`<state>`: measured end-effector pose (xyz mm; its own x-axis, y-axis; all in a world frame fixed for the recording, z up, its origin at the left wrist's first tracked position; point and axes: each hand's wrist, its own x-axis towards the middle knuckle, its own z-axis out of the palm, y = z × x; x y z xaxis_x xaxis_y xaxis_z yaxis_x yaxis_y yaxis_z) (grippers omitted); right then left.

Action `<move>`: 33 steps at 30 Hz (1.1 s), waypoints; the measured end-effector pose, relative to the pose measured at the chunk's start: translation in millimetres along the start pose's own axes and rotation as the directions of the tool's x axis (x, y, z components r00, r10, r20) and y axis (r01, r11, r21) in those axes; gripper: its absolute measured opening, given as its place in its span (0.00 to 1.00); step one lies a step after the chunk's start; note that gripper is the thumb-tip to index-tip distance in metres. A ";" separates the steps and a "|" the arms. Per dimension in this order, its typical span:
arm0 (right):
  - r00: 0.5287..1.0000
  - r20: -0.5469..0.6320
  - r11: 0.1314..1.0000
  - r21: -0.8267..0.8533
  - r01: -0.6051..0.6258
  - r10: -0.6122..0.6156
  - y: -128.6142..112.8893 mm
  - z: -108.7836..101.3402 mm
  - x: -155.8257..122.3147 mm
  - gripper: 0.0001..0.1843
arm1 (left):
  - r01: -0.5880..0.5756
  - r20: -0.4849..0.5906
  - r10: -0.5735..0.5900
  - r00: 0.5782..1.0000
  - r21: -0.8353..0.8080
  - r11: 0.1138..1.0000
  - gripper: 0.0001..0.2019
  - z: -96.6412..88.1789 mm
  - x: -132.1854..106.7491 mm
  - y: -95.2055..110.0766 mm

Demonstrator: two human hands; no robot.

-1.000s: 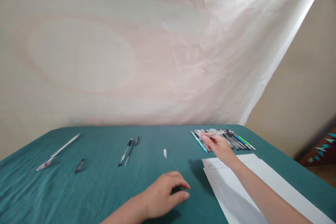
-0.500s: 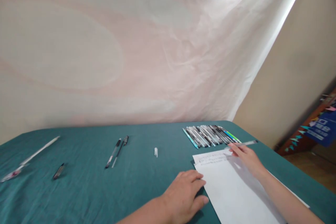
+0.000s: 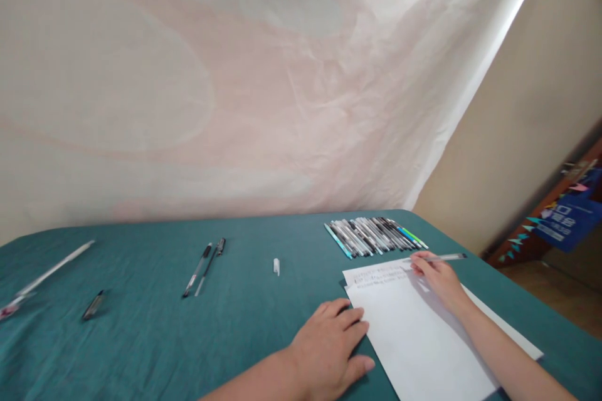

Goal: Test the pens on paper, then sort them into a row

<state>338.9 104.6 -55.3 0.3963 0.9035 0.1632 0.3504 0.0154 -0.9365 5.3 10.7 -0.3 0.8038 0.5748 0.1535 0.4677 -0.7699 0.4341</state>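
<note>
A clear-barrelled pen [image 3: 449, 257] is pinched in my right hand [image 3: 437, 277], its tip hidden behind the fingers near the top of the paper. White sheets of paper [image 3: 414, 338] lie stacked under that hand, with rows of handwriting across the upper strip. My left hand [image 3: 329, 344] rests open, fingers stretched, on the cloth at the left edge of the sheets, fingertips touching or close to the paper. A small white pen cap [image 3: 276, 266] lies on the cloth, left of the sheets.
Behind the paper lies a row of several pens [image 3: 374, 237]. Farther left are a capped pen [image 3: 197, 270], a thin refill with a dark cap [image 3: 210, 266], a short dark pen part [image 3: 93, 306] and a long white stick-like item [image 3: 54, 269]. Green cloth [image 3: 244, 338] covers the table.
My right hand has shifted slightly along the top of the paper, with the pen lying a little flatter. The view has turned slightly; my left hand stays in place.
</note>
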 end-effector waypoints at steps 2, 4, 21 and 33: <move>1.000 0.022 1.000 -0.014 0.014 -0.014 -1.3 -1.1 -0.5 0.13 | 0.003 -0.003 -0.003 1.000 -0.005 1.000 0.25 -0.7 -0.5 0.3; 0.998 0.052 0.999 -0.042 0.034 -0.032 -2.5 -2.6 -1.0 0.12 | 0.009 -0.005 -0.009 1.000 -0.012 1.000 0.25 -1.3 -0.1 0.6; 0.994 0.058 0.993 -0.075 0.094 -0.089 -3.0 -4.7 -2.3 0.11 | 0.036 0.008 -0.035 0.999 -0.046 0.998 0.23 -3.3 2.5 0.9; 0.990 0.074 0.991 -0.059 0.124 -0.119 -11.0 -3.9 -4.0 0.11 | 0.025 0.004 -0.025 1.000 -0.037 0.999 0.24 -2.1 2.6 0.0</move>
<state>336.8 99.1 -44.4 0.2875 0.9245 0.2501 0.4461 0.1018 -0.8892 6.6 12.8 1.9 0.7936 0.5924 0.1391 0.4734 -0.7447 0.4706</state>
